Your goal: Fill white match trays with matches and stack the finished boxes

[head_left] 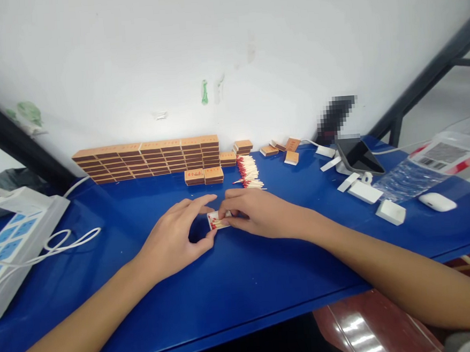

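Note:
A small white matchbox tray [212, 221] with several red-tipped matches in it lies on the blue table in front of me. My left hand [172, 236] curves around the tray's left end, thumb at the near corner and fingers at the far side, holding it. Over the tray's right part, my right hand [247, 210] has its fingers pinched together at the matches [218, 223]; its fingertips partly hide them. Just beyond my hands lies a loose pile of matches [248, 171], most heads pointing left. Two closed matchboxes [203, 176] sit left of that pile.
Stacked matchboxes [149, 160] form a long row against the wall. Loose box parts [292, 157] lie right of the pile. A phone [359, 155], white adapters [365, 192], an earbud case [437, 202] and a plastic pouch [419, 168] occupy the right; a power strip [26, 239] with cables, the left.

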The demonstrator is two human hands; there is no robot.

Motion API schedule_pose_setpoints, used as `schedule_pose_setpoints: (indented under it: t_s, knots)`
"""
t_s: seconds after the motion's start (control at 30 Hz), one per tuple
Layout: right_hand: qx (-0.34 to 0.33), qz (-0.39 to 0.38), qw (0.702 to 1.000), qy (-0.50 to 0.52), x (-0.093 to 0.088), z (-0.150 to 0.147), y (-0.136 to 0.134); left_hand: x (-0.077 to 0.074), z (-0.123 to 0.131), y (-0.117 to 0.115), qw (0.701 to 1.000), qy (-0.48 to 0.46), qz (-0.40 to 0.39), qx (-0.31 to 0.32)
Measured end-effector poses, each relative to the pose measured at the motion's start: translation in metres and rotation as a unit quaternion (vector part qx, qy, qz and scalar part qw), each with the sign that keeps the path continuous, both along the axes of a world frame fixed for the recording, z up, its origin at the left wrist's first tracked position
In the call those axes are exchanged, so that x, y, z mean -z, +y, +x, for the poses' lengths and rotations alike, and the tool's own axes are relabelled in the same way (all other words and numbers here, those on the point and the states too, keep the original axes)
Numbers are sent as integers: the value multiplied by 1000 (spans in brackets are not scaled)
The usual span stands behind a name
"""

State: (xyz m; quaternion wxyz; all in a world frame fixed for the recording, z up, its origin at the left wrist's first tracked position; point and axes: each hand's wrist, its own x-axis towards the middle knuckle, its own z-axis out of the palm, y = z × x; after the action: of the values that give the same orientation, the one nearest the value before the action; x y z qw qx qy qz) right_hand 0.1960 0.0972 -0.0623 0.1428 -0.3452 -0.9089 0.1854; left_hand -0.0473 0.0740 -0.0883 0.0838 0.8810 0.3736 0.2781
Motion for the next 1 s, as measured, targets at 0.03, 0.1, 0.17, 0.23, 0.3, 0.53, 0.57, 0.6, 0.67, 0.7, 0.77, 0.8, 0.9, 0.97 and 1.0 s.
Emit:
schedule_pose_setpoints:
  t_s: [0.03, 0.1, 0.17, 0.23, 0.3, 0.53, 0.57, 0.6, 0.67, 0.7, 0.77, 0.8, 0.9, 0.97, 1.0]
  knots:
    - [7, 2, 1000, -3, -1, 1, 0, 0, 0, 0, 1000, -1, -3, -2]
    - [23, 8, 1000, -13, -3, 2, 1, -1, 0, 0, 1000, -1, -9, -9]
    - [28, 8, 999, -24, -3, 3, 1, -1, 0, 0, 1000, 2, -12, -12]
    - [26, 6, 999, -17, -2, 2, 1, -1, -1, -1, 1000, 4, -13, -10]
    - [30, 5, 999, 9, 0, 1, 0, 0, -1, -1, 1000, 4, -13, -9]
    - [43, -3, 999, 20, 0, -1, -1, 0, -1, 0, 1000, 6, -16, -15]
    - [48, 1, 999, 16, -1, 0, -1, 0, -1, 0, 1000, 6, -15, -15]
    - [50, 4, 999, 9, -2, 1, -1, 0, -1, 0, 1000, 6, -13, -15]
    - [42, 5, 999, -7, -3, 2, -1, -1, 0, 0, 1000, 5, -12, -14]
    - [34, 5, 999, -11, -4, 3, -1, -1, 0, 0, 1000, 5, -12, -12]
    - [22, 2, 1000, -1, -3, 3, -1, -1, 0, 0, 1000, 6, -13, -11]
    - [20, 1, 1000, 10, -3, 2, -1, -1, 0, 0, 1000, 7, -13, -11]
    - [20, -7, 999, 39, 1, -2, -1, -1, 0, -1, 1000, 8, -7, -10]
    - [13, -19, 998, 50, 4, -4, -2, 0, 0, -1, 1000, 9, -2, -9]
    - [8, -24, 998, 56, 5, -6, -2, 0, 0, -1, 1000, 10, 0, -8]
